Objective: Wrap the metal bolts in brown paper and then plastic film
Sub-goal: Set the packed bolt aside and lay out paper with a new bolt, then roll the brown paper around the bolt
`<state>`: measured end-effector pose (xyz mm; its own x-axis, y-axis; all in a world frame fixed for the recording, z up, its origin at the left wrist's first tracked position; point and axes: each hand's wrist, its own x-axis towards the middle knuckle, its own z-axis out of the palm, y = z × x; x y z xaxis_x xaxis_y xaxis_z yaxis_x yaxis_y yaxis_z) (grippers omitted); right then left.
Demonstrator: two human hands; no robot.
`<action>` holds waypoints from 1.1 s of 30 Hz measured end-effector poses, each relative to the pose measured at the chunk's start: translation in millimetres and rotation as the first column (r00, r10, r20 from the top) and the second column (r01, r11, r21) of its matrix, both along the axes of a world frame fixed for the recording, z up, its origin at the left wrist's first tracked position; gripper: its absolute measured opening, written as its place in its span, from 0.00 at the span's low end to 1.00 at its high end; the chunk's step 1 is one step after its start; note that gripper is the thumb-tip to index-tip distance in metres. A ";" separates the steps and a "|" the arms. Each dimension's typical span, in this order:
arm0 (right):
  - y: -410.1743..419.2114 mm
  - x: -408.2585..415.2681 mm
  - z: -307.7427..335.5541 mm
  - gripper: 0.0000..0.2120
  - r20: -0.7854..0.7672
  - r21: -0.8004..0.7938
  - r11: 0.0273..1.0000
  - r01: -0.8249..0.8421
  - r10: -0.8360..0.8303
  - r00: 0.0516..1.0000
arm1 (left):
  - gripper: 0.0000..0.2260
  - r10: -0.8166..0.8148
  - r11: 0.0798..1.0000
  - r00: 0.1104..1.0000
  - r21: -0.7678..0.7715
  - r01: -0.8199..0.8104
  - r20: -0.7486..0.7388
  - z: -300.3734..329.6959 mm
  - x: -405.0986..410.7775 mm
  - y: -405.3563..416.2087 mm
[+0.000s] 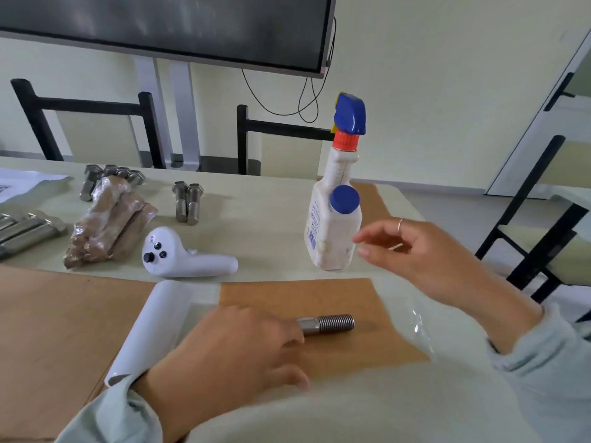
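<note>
A metal bolt (332,323) lies on a small sheet of brown paper (319,297), which sits on clear plastic film (415,324) pulled from a white roll (153,327). My left hand (236,346) lies over the bolt's head end, so only the threaded end shows; its thumb rests apart on the paper. My right hand (431,251) hovers with loosely spread fingers just right of a white spray bottle (334,225), a small gap between them. Several wrapped bundles (108,225) lie at the back left.
Two loose bolts (187,203) lie mid-table, with more bolts at the left edge (25,228) and behind the bundles (112,174). A white controller (185,257) lies beyond the roll. A large brown sheet (57,330) covers the near left. Black chairs (249,139) stand behind the table.
</note>
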<state>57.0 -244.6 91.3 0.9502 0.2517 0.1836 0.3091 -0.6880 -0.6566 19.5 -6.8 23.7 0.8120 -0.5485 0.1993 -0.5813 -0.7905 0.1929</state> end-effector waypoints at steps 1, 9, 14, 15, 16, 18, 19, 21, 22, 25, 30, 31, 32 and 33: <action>3.5 -4.6 -9.7 0.04 -0.016 -0.045 0.997 -0.059 0.059 0.998 | 0.27 0.040 0.998 0.999 -0.054 -0.041 -0.020 5.9 -0.2 3.5; 30.3 -14.2 -69.2 0.14 0.084 -0.360 0.904 -0.231 0.278 0.957 | 0.09 0.333 0.909 0.940 -0.242 -0.340 -0.069 37.1 7.8 53.0; 44.2 -16.2 -81.0 0.16 0.195 -0.471 0.861 -0.190 0.312 0.930 | 0.19 0.249 0.968 0.961 -0.005 -0.252 -0.119 6.0 -27.7 50.3; 45.2 -15.4 -81.1 0.15 0.230 -0.476 0.862 -0.175 0.315 0.921 | 0.23 0.213 0.977 0.968 0.025 -0.211 -0.130 -0.4 -33.0 48.1; 45.9 -14.9 -81.0 0.13 0.265 -0.480 0.862 -0.163 0.319 0.910 | 0.25 0.181 0.983 0.974 0.054 -0.175 -0.135 -5.7 -36.3 46.2; 46.0 -15.2 -81.5 0.12 0.295 -0.478 0.863 -0.161 0.331 0.897 | 0.29 0.151 0.984 0.974 0.120 -0.132 -0.167 -10.1 -39.4 41.7; 46.0 -15.8 -82.1 0.11 0.295 -0.473 0.864 -0.172 0.339 0.893 | 0.29 0.154 0.982 0.969 0.136 -0.129 -0.191 -8.7 -39.6 39.2; 46.9 -17.2 -83.2 0.11 0.271 -0.456 0.866 -0.205 0.354 0.895 | 0.29 0.153 0.984 0.969 0.122 -0.132 -0.193 -9.1 -39.8 38.8; 47.6 -17.8 -83.6 0.11 0.262 -0.451 0.866 -0.214 0.358 0.896 | 0.30 0.147 0.986 0.976 0.097 -0.133 -0.162 -9.9 -38.8 39.0; 49.2 -18.6 -82.9 0.14 0.247 -0.455 0.864 -0.218 0.358 0.900 | 0.34 0.121 0.991 0.986 0.065 -0.114 -0.116 -5.6 -41.7 38.5; 39.7 -18.5 -71.9 0.28 0.115 -0.416 0.865 -0.279 0.354 0.928 | 0.14 0.157 0.987 0.982 0.059 -0.152 -0.103 3.7 -41.7 33.4; 36.8 -18.8 -68.4 0.30 0.091 -0.399 0.866 -0.300 0.363 0.927 | 0.14 0.149 0.989 0.985 0.015 -0.148 -0.084 -3.2 -41.3 33.8; 34.3 -19.5 -65.1 0.32 0.066 -0.392 0.862 -0.321 0.374 0.925 | 0.13 0.190 0.980 0.977 -0.036 -0.195 -0.100 -10.8 -41.0 33.8; 32.2 -20.4 -62.5 0.34 0.042 -0.397 0.853 -0.339 0.386 0.922 | 0.12 0.224 0.971 0.970 -0.065 -0.230 -0.095 -15.5 -40.0 32.8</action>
